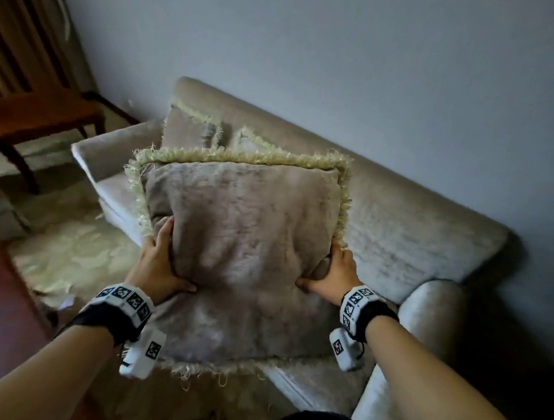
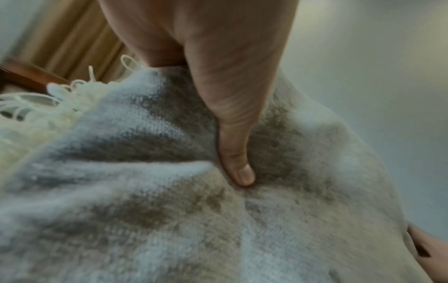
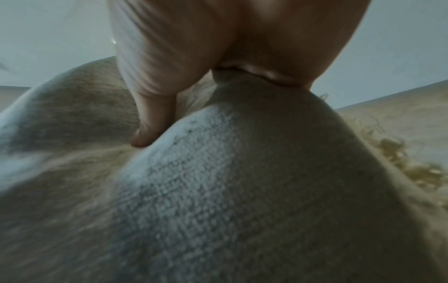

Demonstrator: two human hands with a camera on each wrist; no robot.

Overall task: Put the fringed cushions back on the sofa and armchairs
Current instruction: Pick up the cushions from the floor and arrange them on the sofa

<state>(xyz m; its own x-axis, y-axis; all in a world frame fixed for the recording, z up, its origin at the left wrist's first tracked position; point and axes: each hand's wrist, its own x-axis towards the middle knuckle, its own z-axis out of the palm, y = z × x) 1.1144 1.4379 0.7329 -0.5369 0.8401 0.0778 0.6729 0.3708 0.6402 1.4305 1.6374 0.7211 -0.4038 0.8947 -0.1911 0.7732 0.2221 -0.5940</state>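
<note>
A large beige cushion (image 1: 241,240) with a pale yellow fringe is held up in front of the beige sofa (image 1: 414,224). My left hand (image 1: 160,261) grips its left side, thumb pressed into the front face (image 2: 237,168). My right hand (image 1: 333,271) grips its right side, thumb dug into the fabric (image 3: 148,130). Two more fringed cushions (image 1: 189,130) lean against the sofa back at its far left end, partly hidden behind the held one. The fingers of both hands are hidden behind the cushion.
A wooden chair (image 1: 38,117) with an orange seat stands at the left by a curtain (image 1: 24,25). The sofa's near armrest (image 1: 431,313) is at the right. A pale patterned rug (image 1: 71,255) covers the floor. The grey wall (image 1: 343,51) is behind the sofa.
</note>
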